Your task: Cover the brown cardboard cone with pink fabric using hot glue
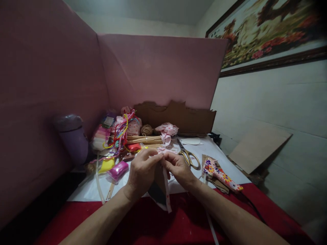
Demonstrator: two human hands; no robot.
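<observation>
Closely, left hand, right hand, pinching ribbon

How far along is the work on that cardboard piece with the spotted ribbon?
Early to midway, seemingly. Done: the cardboard piece is cut out and the scissors lie set aside. In hand: left hand and right hand pinch the ribbon onto its top edge; most of it hangs loose. Left: fixing it down; the glue gun lies untouched, sticks unused.
</observation>
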